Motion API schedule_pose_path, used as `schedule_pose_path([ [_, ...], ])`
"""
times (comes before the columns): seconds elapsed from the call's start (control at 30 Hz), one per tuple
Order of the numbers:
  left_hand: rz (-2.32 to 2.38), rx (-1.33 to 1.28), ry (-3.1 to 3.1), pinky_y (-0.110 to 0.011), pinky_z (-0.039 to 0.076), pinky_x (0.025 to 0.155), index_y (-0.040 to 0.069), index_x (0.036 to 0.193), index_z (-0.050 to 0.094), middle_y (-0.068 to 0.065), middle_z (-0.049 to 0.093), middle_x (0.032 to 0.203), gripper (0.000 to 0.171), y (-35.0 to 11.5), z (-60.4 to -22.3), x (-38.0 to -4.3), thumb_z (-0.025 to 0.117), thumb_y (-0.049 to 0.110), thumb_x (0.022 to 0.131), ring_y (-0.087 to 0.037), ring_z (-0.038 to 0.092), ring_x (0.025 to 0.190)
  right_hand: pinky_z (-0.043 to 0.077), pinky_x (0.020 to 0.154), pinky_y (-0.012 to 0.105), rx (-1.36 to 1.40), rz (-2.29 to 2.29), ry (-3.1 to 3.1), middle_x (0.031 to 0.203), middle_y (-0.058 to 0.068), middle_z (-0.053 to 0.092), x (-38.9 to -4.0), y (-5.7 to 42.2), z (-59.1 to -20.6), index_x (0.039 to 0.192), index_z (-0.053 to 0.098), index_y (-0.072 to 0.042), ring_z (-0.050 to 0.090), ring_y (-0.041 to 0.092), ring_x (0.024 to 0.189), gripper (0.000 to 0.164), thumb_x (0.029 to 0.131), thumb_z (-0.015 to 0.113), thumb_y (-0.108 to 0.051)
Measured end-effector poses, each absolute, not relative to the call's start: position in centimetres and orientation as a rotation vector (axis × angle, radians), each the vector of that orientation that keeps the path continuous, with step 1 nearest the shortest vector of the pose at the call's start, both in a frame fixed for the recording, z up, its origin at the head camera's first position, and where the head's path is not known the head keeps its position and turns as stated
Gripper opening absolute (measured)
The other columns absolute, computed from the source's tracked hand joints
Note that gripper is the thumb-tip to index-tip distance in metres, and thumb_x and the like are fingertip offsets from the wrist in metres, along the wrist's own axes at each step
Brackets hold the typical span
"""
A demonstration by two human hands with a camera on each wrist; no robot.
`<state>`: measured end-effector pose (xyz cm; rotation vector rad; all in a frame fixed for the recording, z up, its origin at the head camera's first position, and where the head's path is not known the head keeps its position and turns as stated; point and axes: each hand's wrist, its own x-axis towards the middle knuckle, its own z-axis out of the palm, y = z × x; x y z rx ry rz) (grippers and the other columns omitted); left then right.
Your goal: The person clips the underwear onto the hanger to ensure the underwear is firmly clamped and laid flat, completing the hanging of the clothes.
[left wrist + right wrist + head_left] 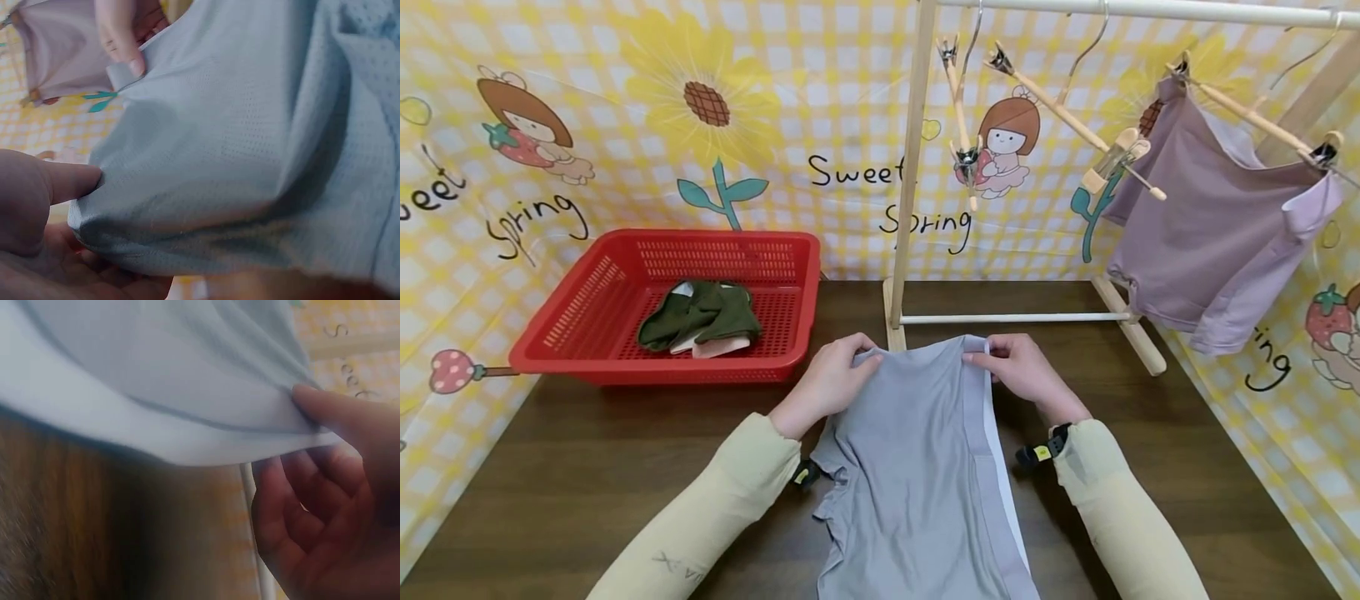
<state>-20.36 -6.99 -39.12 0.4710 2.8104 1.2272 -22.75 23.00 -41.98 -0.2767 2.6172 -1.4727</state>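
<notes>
Both hands hold up a light grey garment (910, 467) by its far edge, and the cloth hangs down toward the person. My left hand (835, 375) pinches its far left corner between thumb and fingers. In the left wrist view, the thumb (75, 181) lies on top of the cloth with the fingers underneath. At the far right corner my right hand (1022, 371) pinches a wide smooth band (988, 483), with a pale inner side showing along it. The right wrist view shows the thumb (331, 412) over the band and curled fingers below. The lower end of the garment is cut off in the head view.
A red basket (700, 373) with dark green and pale pink cloth (700, 317) stands at the back left of the brown table (625, 467). At the back right is a rack (910, 167) with clip hangers (1067, 117); a mauve garment (1210, 217) hangs from one.
</notes>
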Motion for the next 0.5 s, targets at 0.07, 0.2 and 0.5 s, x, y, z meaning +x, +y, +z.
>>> schedule_pose_path([
  [0.07,1.22,0.409,2.848,-0.035,0.046,0.068,0.013,0.096,0.064,-0.001,0.064,0.093,0.014,-6.5,-39.8,-20.7,0.058,0.026,0.093,-0.018,0.058,0.078,0.042,0.05,0.032,-0.291,-1.417,2.649,0.055,0.002,0.04,-23.2,23.1,-42.2,0.065,0.053,-0.004,0.044,0.02,0.052,0.044,0.082,0.071,-0.04],
  [0.2,1.196,0.305,2.923,-0.038,0.045,0.073,0.01,0.098,0.062,-0.006,0.063,0.096,0.016,-5.8,-40.9,-21.5,0.061,0.024,0.091,-0.024,0.058,0.085,0.045,0.054,0.03,-0.295,-1.354,2.707,0.068,0.001,0.054,-24.2,23.2,-42.7,0.087,0.066,-0.004,0.051,0.016,0.061,0.028,0.086,0.069,-0.032],
  [0.5,1.067,0.163,2.873,-0.04,0.045,0.08,0.004,0.111,0.062,-0.011,0.062,0.107,0.03,-6.1,-41.8,-22.1,0.063,0.023,0.087,-0.028,0.057,0.093,0.047,0.066,0.033,-0.155,-1.037,2.778,0.085,0.005,0.061,-24.5,22.3,-42.7,0.096,0.062,-0.006,0.056,0.02,0.074,0.035,0.081,0.073,-0.036],
])
